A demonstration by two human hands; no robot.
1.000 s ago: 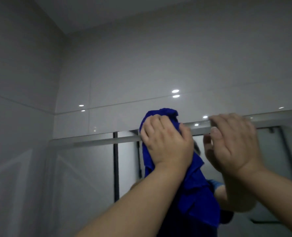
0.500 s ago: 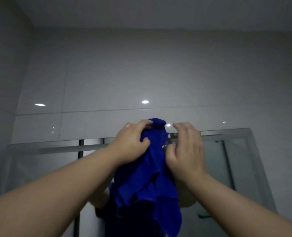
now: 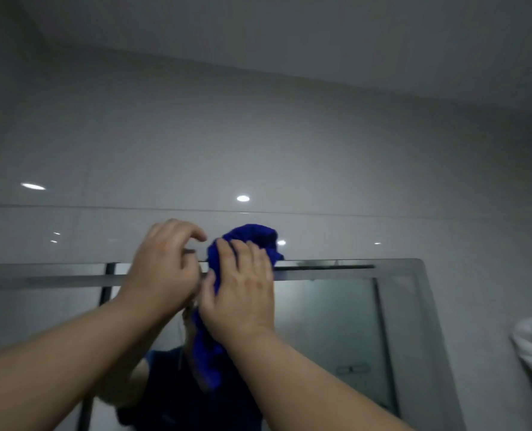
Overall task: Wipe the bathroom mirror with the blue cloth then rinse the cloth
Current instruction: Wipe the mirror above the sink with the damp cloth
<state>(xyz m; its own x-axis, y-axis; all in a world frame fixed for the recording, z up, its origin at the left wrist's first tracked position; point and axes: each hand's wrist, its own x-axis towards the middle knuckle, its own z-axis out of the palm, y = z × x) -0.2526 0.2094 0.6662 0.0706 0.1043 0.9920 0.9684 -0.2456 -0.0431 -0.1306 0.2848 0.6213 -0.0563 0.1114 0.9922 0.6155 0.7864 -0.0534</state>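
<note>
The step in hand looks like wiping the top edge of the mirror (image 3: 336, 321), and doing it well probably means a flat palm and even pressure, running the cloth (image 3: 249, 237) along the rim toward the right of the frame, then coming down the glass in overlapping passes so no strip is missed (the loose tail of fabric could smear or slip if it is not gathered under the palm). The right hand (image 3: 240, 290), at centre frame, lies over the cloth with its fingers nearly straight and spread, pressing the fabric against the mirror's upper edge. A bunch of blue pokes out above the fingertips and the rest hangs below the wrist. The left hand (image 3: 165, 269) sits just beside it, to its left in the frame. Its fingers are loosely curled and its forefinger reaches toward the cloth, with nothing visibly held. I cannot tell if it touches the rim. The two hands are close together, perhaps touching at the thumbs. The rinse is not yet begun.
</note>
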